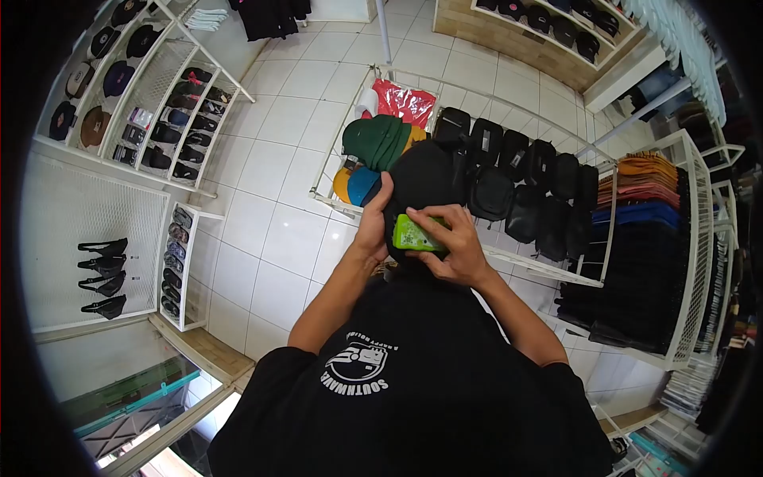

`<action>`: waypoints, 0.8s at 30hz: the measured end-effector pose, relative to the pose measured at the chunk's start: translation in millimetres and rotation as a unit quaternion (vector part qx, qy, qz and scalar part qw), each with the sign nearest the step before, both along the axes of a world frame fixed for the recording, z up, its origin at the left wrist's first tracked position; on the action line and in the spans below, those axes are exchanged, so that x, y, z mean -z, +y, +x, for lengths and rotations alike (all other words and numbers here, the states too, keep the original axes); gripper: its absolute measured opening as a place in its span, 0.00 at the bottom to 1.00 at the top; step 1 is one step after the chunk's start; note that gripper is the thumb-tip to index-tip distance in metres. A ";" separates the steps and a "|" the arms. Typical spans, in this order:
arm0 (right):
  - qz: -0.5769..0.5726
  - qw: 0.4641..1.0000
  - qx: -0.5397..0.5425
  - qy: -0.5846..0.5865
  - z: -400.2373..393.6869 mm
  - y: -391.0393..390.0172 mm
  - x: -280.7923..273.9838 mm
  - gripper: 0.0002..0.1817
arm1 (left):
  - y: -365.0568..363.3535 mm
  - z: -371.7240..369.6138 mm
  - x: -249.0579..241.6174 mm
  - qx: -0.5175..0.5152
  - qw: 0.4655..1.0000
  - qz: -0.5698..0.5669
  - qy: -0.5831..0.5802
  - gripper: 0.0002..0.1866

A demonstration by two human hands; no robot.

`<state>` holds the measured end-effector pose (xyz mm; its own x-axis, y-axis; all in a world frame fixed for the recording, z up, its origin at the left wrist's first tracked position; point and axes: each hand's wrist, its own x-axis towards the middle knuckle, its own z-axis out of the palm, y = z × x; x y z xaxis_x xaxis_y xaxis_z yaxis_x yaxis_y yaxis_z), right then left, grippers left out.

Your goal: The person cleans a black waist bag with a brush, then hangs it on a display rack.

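Note:
I hold a black cap (421,171) out in front of me, above a white wire rack (322,193). My left hand (372,226) grips the cap's left side, thumb up along its edge. My right hand (459,248) presses a small bright green tag or card (415,236) against the lower part of the cap, fingers curled over its top and right end. Whether the green piece is fastened to the cap I cannot tell. My black T-shirt (413,397) with a white print fills the bottom of the view.
The rack holds green caps (375,141), orange and blue ones, a red packet (405,102) and a row of black bags (509,171). Folded shirts (644,215) are stacked at right. Wall shelves with caps (119,79) and hung black bags (103,274) stand at left. The floor is white tile.

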<state>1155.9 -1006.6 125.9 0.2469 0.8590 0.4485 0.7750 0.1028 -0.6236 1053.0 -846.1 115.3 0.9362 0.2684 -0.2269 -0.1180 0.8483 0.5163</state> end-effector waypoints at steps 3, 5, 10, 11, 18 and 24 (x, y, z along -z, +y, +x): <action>0.077 0.989 0.102 0.070 31.2 20.4 15.8 0.40 | -7.7 3.9 9.4 0.006 0.999 0.001 0.041 0.32; 0.054 0.966 0.232 0.100 49.3 36.3 6.3 0.39 | -14.1 5.6 1.7 -0.006 0.996 0.030 0.080 0.32; 0.055 0.998 0.036 -0.023 5.5 7.6 5.2 0.40 | -0.1 4.3 -0.8 -0.024 0.998 0.008 0.066 0.33; 0.003 0.998 -0.055 -0.042 2.6 1.9 6.3 0.42 | 1.5 2.4 -1.7 -0.014 0.997 0.019 0.073 0.33; 0.061 0.982 0.175 0.039 25.5 32.5 6.9 0.38 | -10.2 7.9 11.3 -0.037 0.996 0.015 0.083 0.33; 0.069 0.995 0.066 -0.009 11.6 16.2 22.9 0.39 | 4.1 1.5 3.2 -0.037 0.997 0.041 0.052 0.33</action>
<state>1167.5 -990.4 103.0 0.3447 0.7499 0.5647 0.7985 0.0819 -0.5963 1054.5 -842.0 112.0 0.8860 0.3573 -0.2955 -0.1209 0.7933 0.5967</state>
